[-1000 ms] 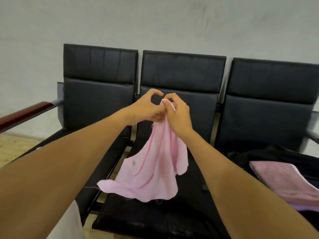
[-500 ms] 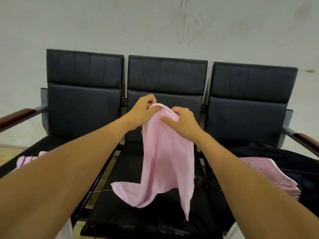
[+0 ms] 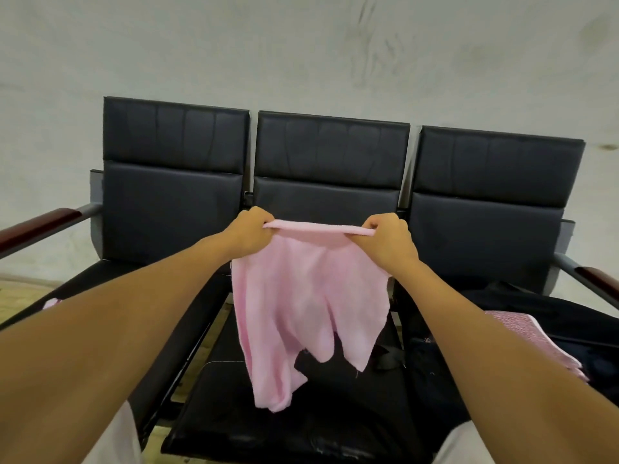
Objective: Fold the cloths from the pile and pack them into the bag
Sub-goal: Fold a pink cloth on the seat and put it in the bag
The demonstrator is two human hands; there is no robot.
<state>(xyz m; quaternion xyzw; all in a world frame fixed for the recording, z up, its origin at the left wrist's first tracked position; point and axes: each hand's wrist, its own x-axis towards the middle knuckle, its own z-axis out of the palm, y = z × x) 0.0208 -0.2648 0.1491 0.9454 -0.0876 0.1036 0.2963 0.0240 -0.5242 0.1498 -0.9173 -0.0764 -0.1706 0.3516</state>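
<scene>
- My left hand (image 3: 249,229) and right hand (image 3: 388,237) each pinch one end of the pink cloth's (image 3: 308,303) top edge, so its long axis runs straight across between them.
- The cloth hangs in the air over the middle seat (image 3: 301,426) — neither hand is nearer; I judge the fold must bring the two ends together.
- Count: one cloth held, one folded pink stack (image 3: 536,339) on the dark bag (image 3: 536,303) to my right, and a pink scrap (image 3: 52,302) on the left seat — likely the pile.
</scene>
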